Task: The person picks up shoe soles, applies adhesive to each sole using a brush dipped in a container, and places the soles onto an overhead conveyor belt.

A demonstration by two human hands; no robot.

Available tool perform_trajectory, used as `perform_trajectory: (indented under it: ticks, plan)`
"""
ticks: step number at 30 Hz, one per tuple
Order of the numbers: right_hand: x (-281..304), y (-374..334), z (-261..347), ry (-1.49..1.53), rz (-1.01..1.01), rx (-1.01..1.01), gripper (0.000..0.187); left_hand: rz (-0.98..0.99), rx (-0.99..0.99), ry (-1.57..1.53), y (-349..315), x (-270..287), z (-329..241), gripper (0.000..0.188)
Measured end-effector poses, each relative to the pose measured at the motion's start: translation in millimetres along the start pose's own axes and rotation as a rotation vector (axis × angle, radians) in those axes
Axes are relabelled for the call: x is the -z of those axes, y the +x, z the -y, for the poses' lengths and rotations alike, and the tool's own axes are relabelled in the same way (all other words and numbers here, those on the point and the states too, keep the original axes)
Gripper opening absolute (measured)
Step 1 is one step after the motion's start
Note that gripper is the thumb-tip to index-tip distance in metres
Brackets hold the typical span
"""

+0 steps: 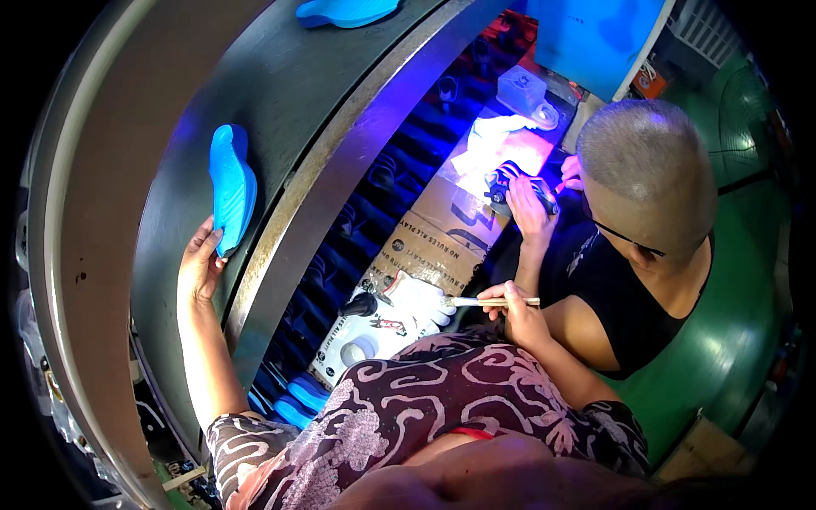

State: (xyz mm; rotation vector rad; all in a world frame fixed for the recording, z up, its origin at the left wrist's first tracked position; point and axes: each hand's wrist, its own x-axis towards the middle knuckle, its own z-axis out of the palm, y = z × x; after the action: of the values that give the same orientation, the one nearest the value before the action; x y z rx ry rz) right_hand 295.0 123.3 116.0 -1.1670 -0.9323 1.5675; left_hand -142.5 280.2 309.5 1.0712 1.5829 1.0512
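Observation:
My left hand (201, 257) reaches over the dark conveyor belt (183, 340) and pinches the near end of a blue shoe sole (231, 183). The sole lies lengthwise on or just above the belt; I cannot tell which. My right hand (515, 308) is closed round the wooden handle of a brush (489, 301), held level with its bristle end pointing left. Below the bristles lie a white glove (416, 303), red-handled cutters (388, 325) and a round whitish container (357, 349). A small black object (360, 305) sits beside the glove.
A co-worker (646, 187) sits at right, both hands on a dark shoe (520, 187) under bright violet light. Printed cardboard (438, 242) covers the bench. Another blue sole (347, 10) rests farther up the belt. The metal belt rail (285, 208) runs between belt and bench. More blue soles (299, 399) lie low by the rail.

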Motion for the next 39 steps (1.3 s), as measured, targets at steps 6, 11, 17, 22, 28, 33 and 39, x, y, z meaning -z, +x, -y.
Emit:
perform_trajectory:
  ticks: [6,11,17,22,28,33,39]
  plan:
    - [5.4,-2.6,2.4,-0.053,-0.005,0.028,0.058,-0.016,-0.053,-0.049,24.1,-7.3,7.7,0.044]
    - [4.6,-3.5,2.8,-0.037,0.001,0.007,0.057,0.008,-0.083,-0.028,22.0,-14.5,6.2,0.047]
    - [4.3,-2.6,-0.4,-0.022,0.026,0.000,0.057,0.031,0.083,-0.235,19.1,4.9,11.1,0.023]
    - [4.8,-1.4,1.1,-0.024,0.046,-0.016,0.057,0.162,0.163,-0.466,-7.0,-20.7,11.4,0.024]
    - [0.6,-4.4,8.5,0.001,0.016,-0.038,0.057,0.414,0.070,-0.367,-50.2,-84.3,-8.3,0.052]
    - [0.6,-11.1,10.6,0.054,0.018,-0.018,0.053,0.697,0.009,-0.305,-52.1,-130.2,-26.2,0.062]
    - [-13.4,-11.8,29.0,-0.082,-0.008,0.025,0.048,0.565,-0.030,-0.798,124.5,-267.9,-153.4,0.075]
